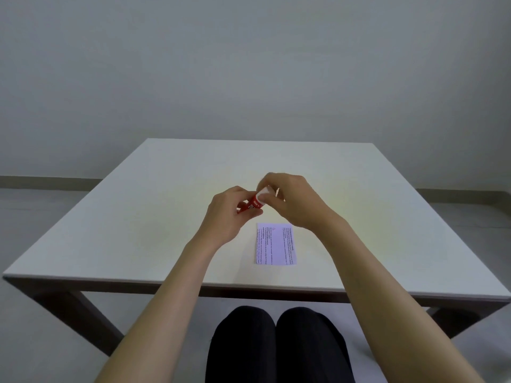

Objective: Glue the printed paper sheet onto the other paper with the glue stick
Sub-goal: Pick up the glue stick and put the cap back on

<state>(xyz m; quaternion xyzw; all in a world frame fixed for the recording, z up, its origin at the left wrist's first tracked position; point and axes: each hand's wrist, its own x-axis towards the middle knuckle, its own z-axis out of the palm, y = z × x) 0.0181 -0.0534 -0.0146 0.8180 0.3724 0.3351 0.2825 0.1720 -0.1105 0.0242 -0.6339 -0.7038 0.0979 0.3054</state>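
A red glue stick (pixel 253 204) with white lettering is held above the middle of the table. My left hand (pixel 228 214) grips its red body. My right hand (pixel 290 201) pinches the white end (pixel 262 193) of the stick; whether that is a cap or the glue itself I cannot tell. A small printed paper sheet (pixel 276 243) lies flat on the table just below and in front of my hands, text running sideways. A second paper is not visible to me; it may blend with the pale table top.
The white square table (pixel 138 217) has dark wooden legs and stands before a plain grey wall. My knees in dark trousers (pixel 276 344) show under the near edge.
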